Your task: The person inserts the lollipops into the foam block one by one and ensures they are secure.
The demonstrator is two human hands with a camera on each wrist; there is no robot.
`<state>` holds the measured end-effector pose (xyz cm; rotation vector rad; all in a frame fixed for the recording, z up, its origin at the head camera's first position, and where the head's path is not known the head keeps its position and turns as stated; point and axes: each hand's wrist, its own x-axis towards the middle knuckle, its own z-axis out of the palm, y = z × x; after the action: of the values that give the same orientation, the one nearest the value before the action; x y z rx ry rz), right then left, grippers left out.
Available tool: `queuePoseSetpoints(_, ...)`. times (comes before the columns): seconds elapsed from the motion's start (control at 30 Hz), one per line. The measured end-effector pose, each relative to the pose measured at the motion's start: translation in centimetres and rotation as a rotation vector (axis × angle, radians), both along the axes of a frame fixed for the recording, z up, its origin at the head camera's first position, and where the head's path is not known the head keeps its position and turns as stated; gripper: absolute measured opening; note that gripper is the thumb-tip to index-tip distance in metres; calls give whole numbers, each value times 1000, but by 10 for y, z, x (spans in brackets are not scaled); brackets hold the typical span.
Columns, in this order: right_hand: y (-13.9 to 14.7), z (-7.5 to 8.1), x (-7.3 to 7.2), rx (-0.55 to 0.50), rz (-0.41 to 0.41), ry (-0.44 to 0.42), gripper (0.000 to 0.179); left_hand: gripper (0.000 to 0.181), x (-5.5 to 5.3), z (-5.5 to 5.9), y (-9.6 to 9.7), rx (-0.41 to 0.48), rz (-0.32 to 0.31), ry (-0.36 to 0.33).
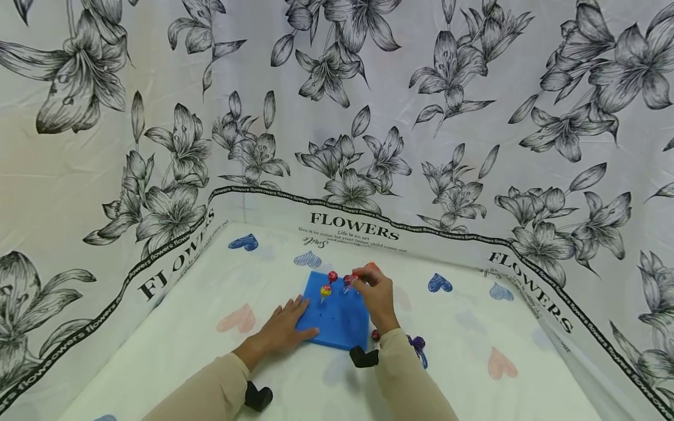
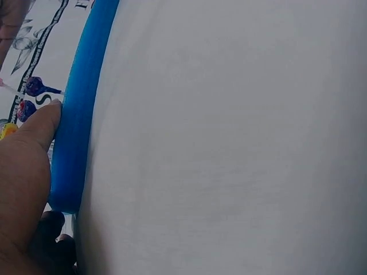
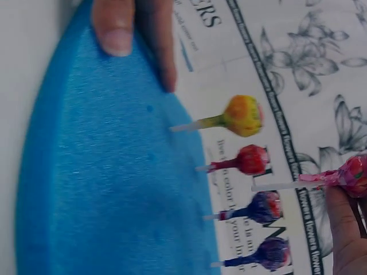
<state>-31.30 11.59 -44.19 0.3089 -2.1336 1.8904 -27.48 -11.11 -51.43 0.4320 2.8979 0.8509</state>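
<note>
My left hand (image 1: pixel 281 328) lies with its fingers spread along the left edge of a blue foam board (image 1: pixel 337 324), thumb on its near part. My right hand (image 1: pixel 378 297) pinches a pink-wrapped lollipop (image 3: pixel 351 175) above the board's far right part. Its bare white stick points at the board, and the tip is apart from the surface in the right wrist view. A row of lollipops stands in the foam: a yellow one (image 3: pixel 243 116), a red one (image 3: pixel 253 160) and two purple ones, the nearer (image 3: pixel 265 207) beside the other (image 3: pixel 272 254). Small holes dot the board.
Loose lollipops lie on the cloth right of the board, a purple one (image 1: pixel 418 343) and a dark red one (image 1: pixel 375 335), partly hidden by my right sleeve. The white tablecloth (image 1: pixel 200 356) has printed hearts. A flowered curtain (image 1: pixel 337 134) stands behind.
</note>
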Motion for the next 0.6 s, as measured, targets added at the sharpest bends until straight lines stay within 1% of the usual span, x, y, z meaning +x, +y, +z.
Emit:
queuePoseSetpoints(0.17,-4,-7,3,66,54,-51,20,88,-1,-2,0,2,5,-7)
queuePoseSetpoints(0.3,-5,-18,0,74,42,-110,17,88,-3,-2,2,-7,-4,-17)
queuePoseSetpoints(0.37,-6,-24,-4,87,21,-106,15,89,-7,-1,3,-21,-11,-11)
queuePoseSetpoints(0.47,-8,-31,-11,113,-1,-68,15,88,-10,0,2,-12,-3,6)
queuePoseSetpoints(0.53,-9,-37,-12,142,-9,-47,16,88,-10,-1,1,0,3,12)
queuePoseSetpoints(0.6,-10,-46,-9,167,-9,-63,19,89,-5,-6,0,5,6,-2)
